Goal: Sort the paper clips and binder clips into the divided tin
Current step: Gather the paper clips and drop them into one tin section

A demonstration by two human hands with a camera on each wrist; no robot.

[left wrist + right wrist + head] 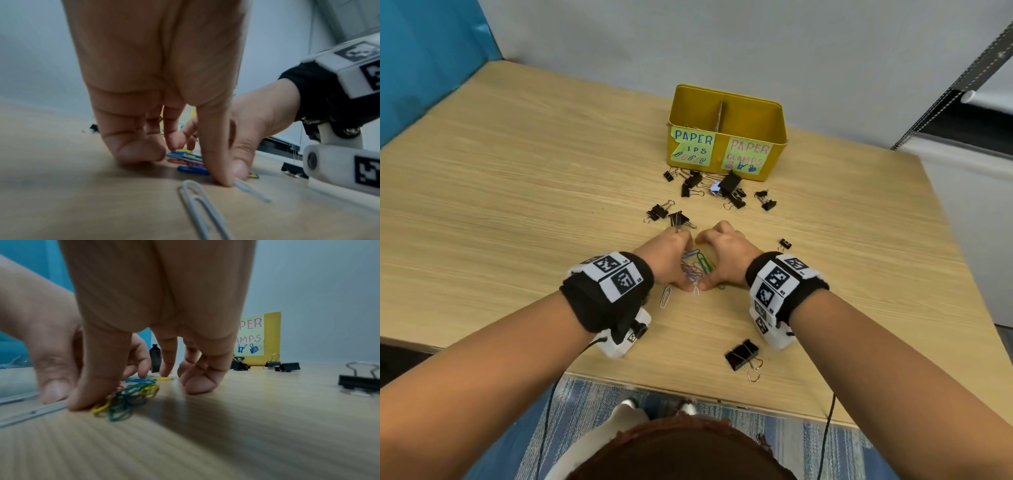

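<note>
A pile of coloured paper clips [697, 269] lies on the table between my two hands. My left hand [669, 255] and right hand [724, 255] cup it from either side, fingers curled and fingertips on the wood. In the left wrist view the pile [189, 160] sits between curled fingers and thumb [220, 170]. In the right wrist view my thumb [92, 386] presses on green and yellow clips [127, 395]. The yellow divided tin [774, 144] stands farther back, labelled for paper clips on the left and clamps on the right. Several black binder clips [731, 183] lie in front of it.
A silver paper clip [665, 296] lies loose just left of my thumbs, and a white one [695, 292] pokes out under them. A large binder clip [743, 356] sits near the front edge, a small one [785, 244] right of my right hand. A wall stands behind the tin.
</note>
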